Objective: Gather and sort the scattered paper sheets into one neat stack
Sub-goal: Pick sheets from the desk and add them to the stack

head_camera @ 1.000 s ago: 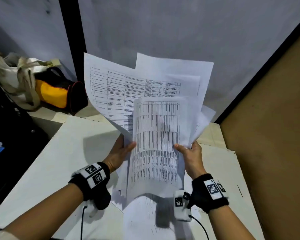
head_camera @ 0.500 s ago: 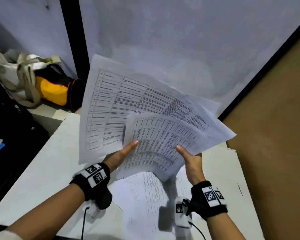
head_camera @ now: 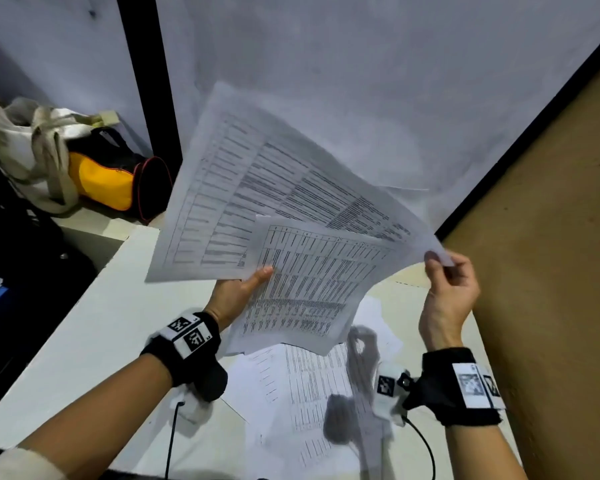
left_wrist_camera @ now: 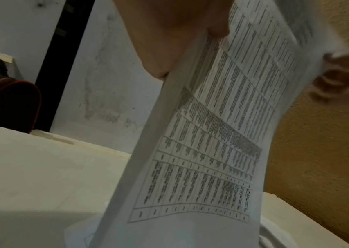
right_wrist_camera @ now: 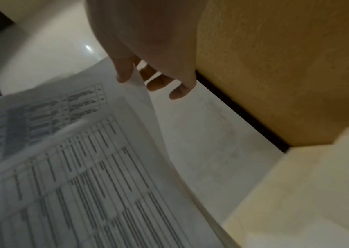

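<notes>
Head view: left hand (head_camera: 238, 292) clamps the fanned bundle of sheets (head_camera: 274, 209) near its lower edge, thumb on top of the printed face, fingers hidden behind. Right hand (head_camera: 447, 292) pinches the far right corner of one sheet between thumb and fingertips; right wrist view confirms it, other fingers loosely spread. Bundle is held in the air above the tabletop (head_camera: 84, 323), skewed, edges not aligned. More loose sheets (head_camera: 312, 386) lie flat under it, near the front edge of the tabletop.

Handling, my read: light, floppy paper that sags and slides sheet on sheet. Grip the edges with both hands, then tap the bundle on the tabletop to square it. Corner pinches risk creases.
</notes>
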A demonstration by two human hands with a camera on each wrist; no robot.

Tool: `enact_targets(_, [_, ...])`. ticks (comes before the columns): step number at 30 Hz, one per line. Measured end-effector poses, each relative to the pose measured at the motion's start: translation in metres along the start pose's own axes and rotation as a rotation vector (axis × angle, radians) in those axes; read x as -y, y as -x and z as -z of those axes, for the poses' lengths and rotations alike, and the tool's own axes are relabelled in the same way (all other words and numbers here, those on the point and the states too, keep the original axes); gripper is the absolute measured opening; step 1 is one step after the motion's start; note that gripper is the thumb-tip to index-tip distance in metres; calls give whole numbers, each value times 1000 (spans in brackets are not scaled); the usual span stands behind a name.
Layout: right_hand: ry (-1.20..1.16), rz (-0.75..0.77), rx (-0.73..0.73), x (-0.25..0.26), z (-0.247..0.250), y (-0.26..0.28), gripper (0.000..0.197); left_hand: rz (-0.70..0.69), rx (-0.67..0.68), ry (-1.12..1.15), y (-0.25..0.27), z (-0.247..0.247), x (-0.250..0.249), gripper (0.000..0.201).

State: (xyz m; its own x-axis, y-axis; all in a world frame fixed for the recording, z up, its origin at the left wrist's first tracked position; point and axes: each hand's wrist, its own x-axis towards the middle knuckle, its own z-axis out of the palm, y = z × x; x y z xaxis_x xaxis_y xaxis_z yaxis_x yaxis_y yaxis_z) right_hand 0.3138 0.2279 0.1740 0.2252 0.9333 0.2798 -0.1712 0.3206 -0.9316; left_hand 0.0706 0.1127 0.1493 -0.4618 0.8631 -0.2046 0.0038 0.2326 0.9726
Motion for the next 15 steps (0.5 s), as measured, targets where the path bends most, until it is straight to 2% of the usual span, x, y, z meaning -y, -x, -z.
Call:
enact_targets(1, [25, -72, -8, -10, 5, 5, 30, -91, -14, 47, -6, 0, 6, 33])
enact_targets(3, [198, -280, 42, -37, 13, 21, 23, -153, -19, 124, -15, 0, 15, 25])
enact_targets(4, [354, -399, 142, -53, 19, 30, 19, -154, -10, 143, -19, 0, 20, 26])
enact_targets(6, [659, -636, 434, -79, 29, 52, 11, -150, -10, 138, -22, 0, 22, 42])
enact_targets(7, [768, -714, 565, -86, 33, 58, 29, -155, -4, 137, -24, 1, 24, 50])
enact_targets(8, [804, -743, 640, -90, 36, 58, 56, -163, 2, 142, -24, 1, 23, 53])
enact_targets(9, [770, -737, 656, -88, 35, 54, 80, -166, 5, 144, -23, 3, 24, 54])
enact_targets(11, [656, -612, 616, -69, 28, 40, 107, -178, 23, 170, -24, 2, 25, 62])
enact_targets(13, [527, -460, 546, -50, 16, 29, 114, -196, 30, 192, -24, 1, 25, 72])
enact_targets(15, [381, -401, 604, -35, -4, 24, 109, -219, 27, 216, -23, 0, 26, 73])
